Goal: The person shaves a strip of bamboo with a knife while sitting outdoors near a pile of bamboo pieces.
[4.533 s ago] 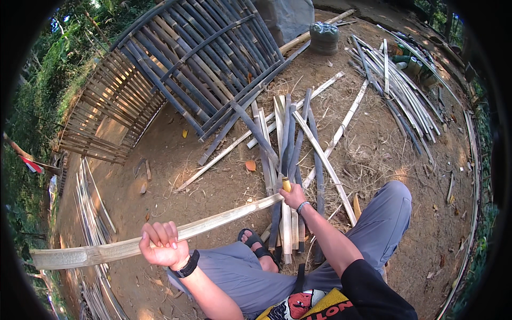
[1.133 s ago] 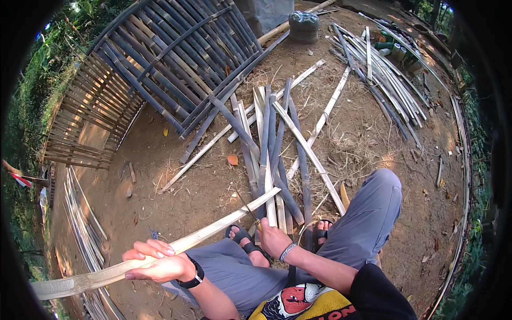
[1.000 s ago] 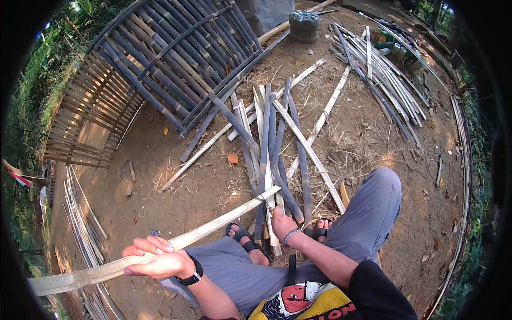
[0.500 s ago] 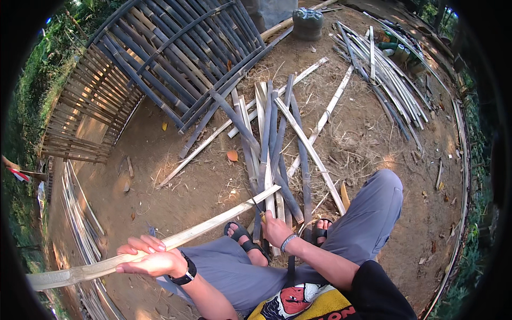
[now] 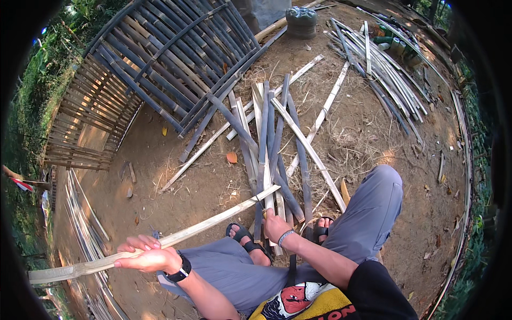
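A long pale split bamboo strip point(image 5: 208, 222) slants from the lower left up to the middle of the view. My left hand point(image 5: 150, 257), a black watch on its wrist, is closed around the strip toward its left end. In my right hand point(image 5: 276, 227), closed as well, is a knife point(image 5: 258, 199) with a thin dark blade; the fingers cover most of its handle. The blade crosses the strip close to its far right end and appears to touch it. Below that end lies a pile of dark and pale bamboo slats point(image 5: 265, 154) on the ground.
A dark bamboo rack point(image 5: 176, 58) stands at the upper left, beside a slatted bamboo panel point(image 5: 88, 114). More strips lie in bundles at the left point(image 5: 88, 229) and the upper right point(image 5: 389, 72). Shavings point(image 5: 352, 141) litter the dirt. My sandalled feet flank the pile's near end.
The view has shifted slightly. The knife blade sits a little differently across the strip's end; both hands keep their hold.
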Action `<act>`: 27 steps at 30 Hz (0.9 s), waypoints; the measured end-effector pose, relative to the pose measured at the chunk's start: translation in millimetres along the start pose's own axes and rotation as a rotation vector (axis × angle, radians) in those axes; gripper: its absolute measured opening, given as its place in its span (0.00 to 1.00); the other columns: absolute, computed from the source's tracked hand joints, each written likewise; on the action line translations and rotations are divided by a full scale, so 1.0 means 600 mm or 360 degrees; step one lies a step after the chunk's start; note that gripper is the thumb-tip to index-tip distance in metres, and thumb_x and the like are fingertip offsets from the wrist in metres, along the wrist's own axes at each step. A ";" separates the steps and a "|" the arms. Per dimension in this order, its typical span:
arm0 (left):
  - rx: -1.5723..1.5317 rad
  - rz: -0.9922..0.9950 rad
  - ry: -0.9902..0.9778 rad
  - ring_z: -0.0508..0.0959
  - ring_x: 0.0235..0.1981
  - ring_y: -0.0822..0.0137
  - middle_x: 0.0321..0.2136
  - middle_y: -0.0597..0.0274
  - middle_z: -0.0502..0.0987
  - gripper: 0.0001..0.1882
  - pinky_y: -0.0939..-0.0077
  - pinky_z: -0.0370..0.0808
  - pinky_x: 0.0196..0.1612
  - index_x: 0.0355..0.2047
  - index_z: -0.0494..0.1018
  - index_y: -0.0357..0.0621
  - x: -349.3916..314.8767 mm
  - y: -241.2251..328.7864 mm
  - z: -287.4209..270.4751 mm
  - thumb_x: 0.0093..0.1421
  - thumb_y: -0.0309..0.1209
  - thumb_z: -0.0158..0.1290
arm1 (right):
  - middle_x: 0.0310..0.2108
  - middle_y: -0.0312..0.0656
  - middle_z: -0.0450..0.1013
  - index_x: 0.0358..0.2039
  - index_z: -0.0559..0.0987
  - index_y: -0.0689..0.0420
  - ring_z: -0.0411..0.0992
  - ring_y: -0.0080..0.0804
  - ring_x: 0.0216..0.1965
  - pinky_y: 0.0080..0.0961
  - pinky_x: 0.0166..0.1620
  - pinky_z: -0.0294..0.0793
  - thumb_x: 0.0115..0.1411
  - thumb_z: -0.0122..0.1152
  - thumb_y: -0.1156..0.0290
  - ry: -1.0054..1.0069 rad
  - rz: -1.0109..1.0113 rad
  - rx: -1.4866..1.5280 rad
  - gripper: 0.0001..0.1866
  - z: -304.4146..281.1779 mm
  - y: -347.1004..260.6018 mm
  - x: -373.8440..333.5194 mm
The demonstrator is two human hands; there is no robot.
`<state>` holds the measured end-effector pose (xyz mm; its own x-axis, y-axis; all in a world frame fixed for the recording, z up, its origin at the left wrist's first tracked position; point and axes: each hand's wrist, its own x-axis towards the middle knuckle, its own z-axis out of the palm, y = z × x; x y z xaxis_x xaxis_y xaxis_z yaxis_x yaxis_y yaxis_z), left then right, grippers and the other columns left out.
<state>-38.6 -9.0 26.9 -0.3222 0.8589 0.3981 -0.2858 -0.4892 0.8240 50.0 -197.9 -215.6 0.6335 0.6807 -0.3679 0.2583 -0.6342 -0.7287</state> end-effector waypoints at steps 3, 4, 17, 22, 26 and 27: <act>-0.0022 -0.0021 -0.0016 0.51 0.06 0.77 0.10 0.70 0.53 0.27 0.86 0.47 0.06 0.22 0.54 0.51 -0.004 0.001 0.003 0.65 0.59 0.29 | 0.21 0.64 0.72 0.39 0.59 0.65 0.72 0.65 0.29 0.55 0.34 0.72 0.63 0.43 0.67 -0.0013 0.0039 0.0004 0.13 0.000 -0.001 -0.008; 0.0004 -0.0026 -0.0012 0.51 0.06 0.78 0.09 0.70 0.53 0.27 0.86 0.47 0.06 0.23 0.55 0.50 -0.009 0.002 0.009 0.65 0.58 0.29 | 0.21 0.64 0.71 0.39 0.59 0.65 0.72 0.66 0.28 0.55 0.34 0.71 0.63 0.43 0.67 0.0079 0.0092 0.0011 0.13 0.017 0.054 0.004; 0.0024 -0.0014 0.0039 0.51 0.06 0.78 0.09 0.70 0.52 0.27 0.86 0.47 0.07 0.23 0.55 0.50 0.000 0.002 0.004 0.66 0.58 0.29 | 0.25 0.66 0.72 0.38 0.59 0.66 0.72 0.65 0.30 0.54 0.36 0.71 0.63 0.44 0.68 -0.0088 0.0059 0.0029 0.13 -0.005 0.001 -0.009; 0.0098 -0.0017 0.0041 0.51 0.06 0.78 0.09 0.70 0.52 0.26 0.86 0.47 0.07 0.23 0.54 0.50 -0.006 -0.004 0.019 0.66 0.58 0.29 | 0.27 0.66 0.72 0.39 0.59 0.67 0.72 0.65 0.32 0.54 0.37 0.71 0.62 0.45 0.68 0.0057 0.0303 0.0008 0.14 0.029 0.075 0.021; 0.0119 0.0014 0.0102 0.51 0.07 0.77 0.10 0.70 0.52 0.27 0.85 0.46 0.08 0.21 0.53 0.51 0.000 0.001 0.010 0.65 0.59 0.31 | 0.27 0.68 0.72 0.40 0.58 0.65 0.72 0.67 0.33 0.54 0.39 0.71 0.63 0.44 0.66 -0.0103 0.0097 0.0053 0.15 0.007 -0.005 -0.011; 0.0138 0.0013 0.0109 0.51 0.07 0.77 0.10 0.70 0.52 0.27 0.85 0.46 0.08 0.21 0.53 0.51 0.001 -0.001 0.009 0.65 0.59 0.31 | 0.27 0.69 0.72 0.40 0.58 0.65 0.72 0.67 0.33 0.55 0.40 0.71 0.63 0.44 0.66 -0.0137 0.0078 0.0137 0.15 0.011 -0.013 -0.015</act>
<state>-34.0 -7.5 29.0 -0.3860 0.8410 0.3791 -0.2047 -0.4788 0.8537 37.4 -196.3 -210.4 0.5780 0.6810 -0.4497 0.1628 -0.6362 -0.7541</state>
